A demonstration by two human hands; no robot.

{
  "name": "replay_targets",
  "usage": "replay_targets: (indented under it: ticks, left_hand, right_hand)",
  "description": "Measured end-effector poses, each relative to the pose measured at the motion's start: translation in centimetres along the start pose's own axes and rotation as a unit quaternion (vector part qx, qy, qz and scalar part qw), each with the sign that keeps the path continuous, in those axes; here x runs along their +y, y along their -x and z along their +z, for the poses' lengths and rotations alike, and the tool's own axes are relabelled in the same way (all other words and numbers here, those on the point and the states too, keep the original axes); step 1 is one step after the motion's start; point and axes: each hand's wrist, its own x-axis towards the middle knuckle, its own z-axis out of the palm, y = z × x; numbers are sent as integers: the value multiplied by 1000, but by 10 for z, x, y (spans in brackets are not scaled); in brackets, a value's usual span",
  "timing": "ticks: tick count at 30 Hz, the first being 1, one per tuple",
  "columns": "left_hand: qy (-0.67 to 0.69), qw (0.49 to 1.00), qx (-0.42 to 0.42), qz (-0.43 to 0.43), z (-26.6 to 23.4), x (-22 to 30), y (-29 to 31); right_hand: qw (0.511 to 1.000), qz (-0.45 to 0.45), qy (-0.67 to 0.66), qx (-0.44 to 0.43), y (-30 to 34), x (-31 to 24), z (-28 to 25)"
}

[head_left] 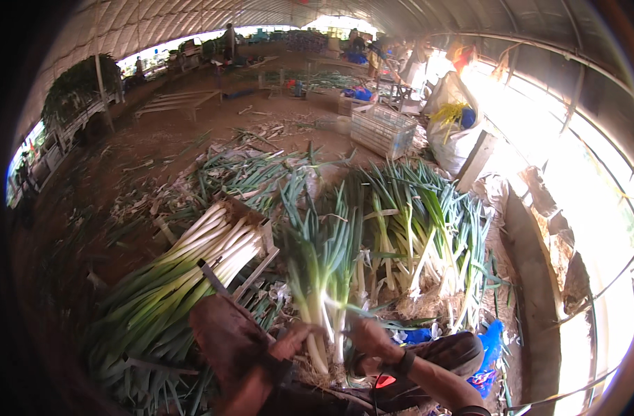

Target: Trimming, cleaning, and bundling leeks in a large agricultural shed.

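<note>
Head view: nearest the camera, at the lower edge, are the person's two bare forearms and bent knees, the left knee (223, 333) and right knee (462, 352) in dark cloth. The left hand (294, 341) touches the pale lower stems of a bunch of long green onions (324, 274), which stands upright between the knees, green leaves up and roots down on the earth floor (154, 132). The right hand (372, 340) is just beside the same stems, on their other side. Both hands are blurred, so I cannot tell how far the fingers of either are closed, or whether the right one touches the bunch. A dark band (405, 360) circles the right wrist.

To the left, a large pile of onions (206, 243) lies slanting across a low wooden rack (267, 236); its white, rooted ends lie at the rack's far edge, and the green leaves hang past the near edge. To the right of the upright bunch, more onions (428, 229) stand packed together, leaves up. Blue plastic (493, 340) lies beside the right knee.

Farther off, cut leaves (251, 177) litter the floor. Beyond the standing onions are a pale slatted crate (383, 130) and a white sack (450, 149) with yellow strands (452, 113) at its mouth. Small, indistinct people are near the far end, under a curved tunnel roof (192, 19). Strong light whitens the right side.
</note>
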Motion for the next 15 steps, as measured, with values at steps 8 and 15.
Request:
replay_targets:
  ticks: [8,15]
  left_hand:
    - [-186,964,-112,155,78,115,116]
    - [-454,800,-175,350,24,62,154]
  right_hand:
    - [947,-210,202,136,-41,-96,-109]
    - [881,-434,78,171,-36,-131,-98]
